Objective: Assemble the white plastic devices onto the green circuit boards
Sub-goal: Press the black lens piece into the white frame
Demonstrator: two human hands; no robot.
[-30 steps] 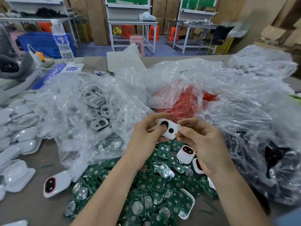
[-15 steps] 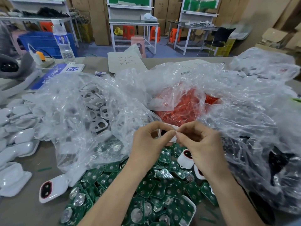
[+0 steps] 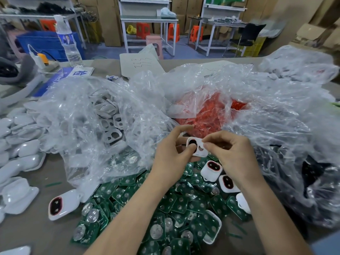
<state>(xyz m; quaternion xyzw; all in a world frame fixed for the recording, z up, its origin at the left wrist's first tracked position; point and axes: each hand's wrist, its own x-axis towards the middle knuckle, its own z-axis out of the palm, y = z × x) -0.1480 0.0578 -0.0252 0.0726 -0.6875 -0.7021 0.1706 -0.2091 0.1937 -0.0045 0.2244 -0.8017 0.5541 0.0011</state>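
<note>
Both hands, left point(image 3: 171, 150) and right point(image 3: 233, 153), pinch one white plastic cover point(image 3: 197, 148) in a tight grip above the green boards point(image 3: 176, 203).

A blue sign point(image 3: 55, 80) lying on the table reads "Detect" in white letters beside a white panel with the character "检", while the pen marks on a white card point(image 3: 139, 64) are illegible.

One wide-angle view, worn on the head, looks forward and down from close above the left hand point(image 3: 171, 150) and right hand point(image 3: 233, 153), both pinching the white plastic device point(image 3: 197, 149) mid-frame. The green circuit boards point(image 3: 174, 203) lie nearer than the grip, plastic bags point(image 3: 110, 116) beyond it (straight edges bow).
</note>
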